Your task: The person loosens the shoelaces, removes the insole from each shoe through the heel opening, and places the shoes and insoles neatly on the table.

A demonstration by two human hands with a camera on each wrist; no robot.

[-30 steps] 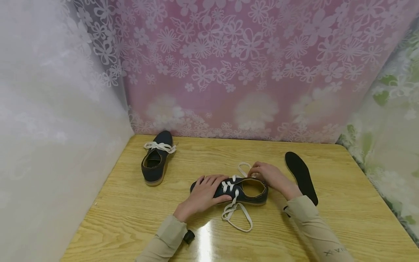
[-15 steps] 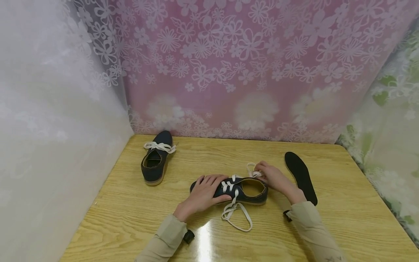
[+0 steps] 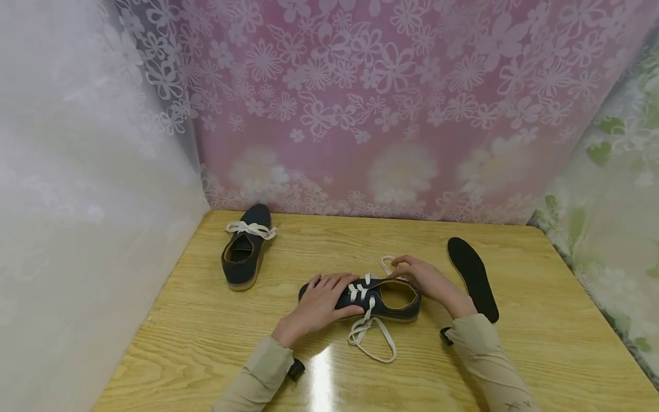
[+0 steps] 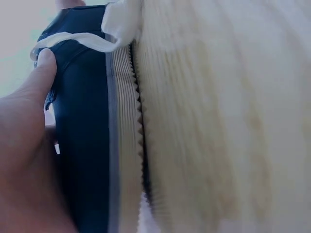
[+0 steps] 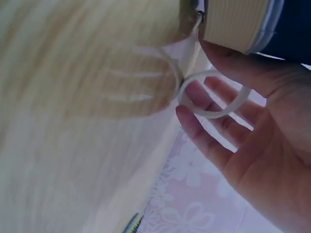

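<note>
In the head view a navy lace-up shoe (image 3: pixel 391 313) lies sideways on the table, toe to the left. Its opening shows a tan lining. My left hand (image 3: pixel 321 303) grips its front part, the thumb along the near side (image 4: pixel 82 121). At the far side, by the heel, is my right hand (image 3: pixel 422 277). The right wrist view shows its fingers spread and loosely bent, the thumb apart from them beside the sole (image 5: pixel 233 24). A white lace loop (image 5: pixel 211 114) lies among those fingers, not visibly pinched. The other lace end (image 3: pixel 393 346) lies looped on the near side.
A second navy shoe (image 3: pixel 242 269) with a tied white bow stands at the back left. To the right lies a black insole (image 3: pixel 473 277), close to the right forearm. A flowered curtain (image 3: pixel 360 114) hangs behind the wooden table (image 3: pixel 206 343).
The right hand held the far lace and drew it toward the heel, then moved slightly left with its fingers loosened. The left hand and the shoe have stayed in place.
</note>
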